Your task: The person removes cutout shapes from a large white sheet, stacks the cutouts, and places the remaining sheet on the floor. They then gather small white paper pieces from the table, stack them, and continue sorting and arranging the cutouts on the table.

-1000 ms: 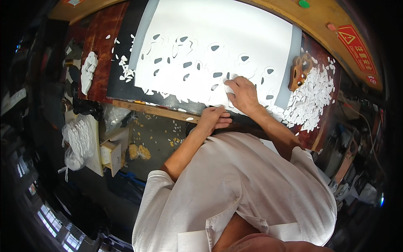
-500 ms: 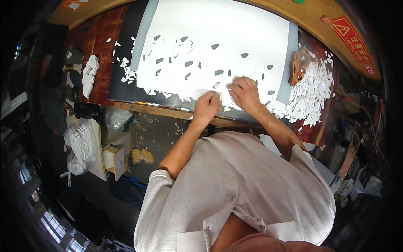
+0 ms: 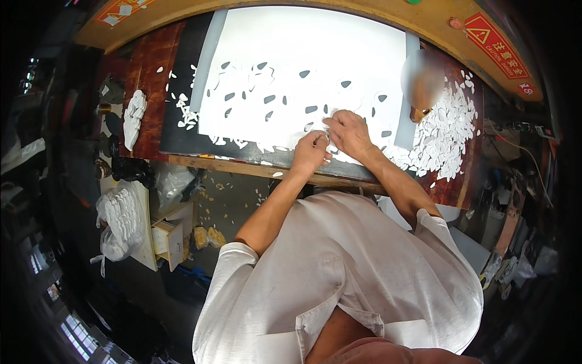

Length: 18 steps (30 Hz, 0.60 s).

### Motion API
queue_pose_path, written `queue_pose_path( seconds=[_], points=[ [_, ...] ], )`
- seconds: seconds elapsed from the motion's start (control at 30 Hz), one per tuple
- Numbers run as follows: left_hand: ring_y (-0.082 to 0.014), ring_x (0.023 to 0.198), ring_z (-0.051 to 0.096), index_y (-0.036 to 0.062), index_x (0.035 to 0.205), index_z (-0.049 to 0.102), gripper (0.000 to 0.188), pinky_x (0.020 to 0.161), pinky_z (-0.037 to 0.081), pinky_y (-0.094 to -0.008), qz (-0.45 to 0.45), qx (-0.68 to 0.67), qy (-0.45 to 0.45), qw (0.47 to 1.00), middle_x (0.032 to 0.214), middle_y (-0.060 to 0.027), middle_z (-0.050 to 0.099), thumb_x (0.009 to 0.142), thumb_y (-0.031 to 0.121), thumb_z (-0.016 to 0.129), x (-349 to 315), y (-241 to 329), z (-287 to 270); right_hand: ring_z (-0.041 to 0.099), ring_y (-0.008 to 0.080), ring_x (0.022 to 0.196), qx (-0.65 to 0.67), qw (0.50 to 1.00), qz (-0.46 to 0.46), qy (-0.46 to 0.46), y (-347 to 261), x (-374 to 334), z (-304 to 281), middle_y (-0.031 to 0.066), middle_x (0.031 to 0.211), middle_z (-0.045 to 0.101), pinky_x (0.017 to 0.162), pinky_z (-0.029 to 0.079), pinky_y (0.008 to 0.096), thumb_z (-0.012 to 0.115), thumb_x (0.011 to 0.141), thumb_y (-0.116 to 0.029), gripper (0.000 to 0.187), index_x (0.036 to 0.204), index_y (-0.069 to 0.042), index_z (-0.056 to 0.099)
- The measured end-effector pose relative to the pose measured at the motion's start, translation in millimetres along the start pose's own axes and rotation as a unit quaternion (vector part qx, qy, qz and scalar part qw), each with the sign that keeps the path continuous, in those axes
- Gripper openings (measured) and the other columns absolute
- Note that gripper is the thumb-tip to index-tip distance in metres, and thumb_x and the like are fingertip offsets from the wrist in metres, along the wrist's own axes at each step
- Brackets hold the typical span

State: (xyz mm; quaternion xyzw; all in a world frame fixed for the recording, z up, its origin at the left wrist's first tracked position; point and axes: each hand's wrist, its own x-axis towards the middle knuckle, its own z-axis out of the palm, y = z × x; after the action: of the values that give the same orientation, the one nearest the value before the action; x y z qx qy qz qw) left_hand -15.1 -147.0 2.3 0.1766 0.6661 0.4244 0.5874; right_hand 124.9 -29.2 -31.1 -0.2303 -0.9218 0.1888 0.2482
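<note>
A large white sheet (image 3: 315, 42) with several dark cut-out holes and fine cut outlines lies on a black board (image 3: 188, 139). At its near edge, my left hand (image 3: 310, 153) is closed with fingers curled; whatever is between its fingertips is too small to make out. Just to its right, my right hand (image 3: 350, 132) bends over the sheet, thumb and fingers pinched together near one of the holes. The fingertips of both hands almost meet. Small white cut-out scraps (image 3: 267, 147) lie along the sheet's near edge, beside my hands.
A heap of white scraps (image 3: 445, 133) covers the red-brown table's right side, beside a partly blurred brown object (image 3: 423, 91). Stacked white pieces (image 3: 134, 118) stand at the left. Grey strips (image 3: 209, 67) flank the sheet. A yellow machine beam (image 3: 364, 13) spans the far side.
My left hand has moved right and closer to my right hand, which has shifted slightly left. A scrap now shows at the table's front edge, below my left wrist.
</note>
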Motion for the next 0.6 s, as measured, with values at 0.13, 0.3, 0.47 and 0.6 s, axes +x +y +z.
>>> queue_pose_path(
  seconds=[0.13,0.3,0.47,0.6],
  points=[
    [-0.0142,0.079,0.069,-0.0038,0.134,0.062,0.037,0.067,0.059,-0.0279,0.012,0.028,0.018,0.999,0.110,-0.0106,0.071,0.106,0.020,0.058,7,-14,-10,0.060,0.0225,0.089,-0.030,0.997,-0.064,0.019,10,0,1,0.0001,0.097,0.061,0.070,0.051,0.0385,0.080,0.076,-0.009,0.035,0.111,-0.016,0.076],
    [-0.0130,0.081,0.069,-0.0017,0.128,0.065,0.032,0.072,0.058,-0.0279,0.038,0.031,0.038,0.998,0.106,-0.0090,0.072,0.106,0.019,0.058,13,-27,-16,0.058,0.0198,0.086,-0.047,0.993,-0.097,0.038,11,-4,2,-0.0028,0.095,0.061,0.070,0.049,0.0371,0.080,0.078,-0.011,0.028,0.105,-0.017,0.078],
    [-0.0132,0.082,0.070,-0.0011,0.123,0.066,0.028,0.072,0.057,-0.0274,0.042,0.010,0.060,0.997,0.101,-0.0080,0.072,0.106,0.020,0.057,21,-27,-16,0.057,0.0197,0.088,-0.049,0.992,-0.104,0.051,12,-2,5,-0.0032,0.095,0.061,0.072,0.046,0.0370,0.077,0.081,-0.013,0.017,0.097,-0.017,0.079],
    [-0.0134,0.082,0.071,-0.0010,0.122,0.066,0.028,0.073,0.057,-0.0274,0.042,0.012,0.063,0.997,0.101,-0.0084,0.072,0.106,0.019,0.057,22,-25,-16,0.056,0.0222,0.083,-0.032,0.989,-0.124,0.075,14,2,7,-0.0003,0.091,0.060,0.068,0.046,0.0387,0.081,0.080,-0.010,0.010,0.088,-0.013,0.075]
  ],
)
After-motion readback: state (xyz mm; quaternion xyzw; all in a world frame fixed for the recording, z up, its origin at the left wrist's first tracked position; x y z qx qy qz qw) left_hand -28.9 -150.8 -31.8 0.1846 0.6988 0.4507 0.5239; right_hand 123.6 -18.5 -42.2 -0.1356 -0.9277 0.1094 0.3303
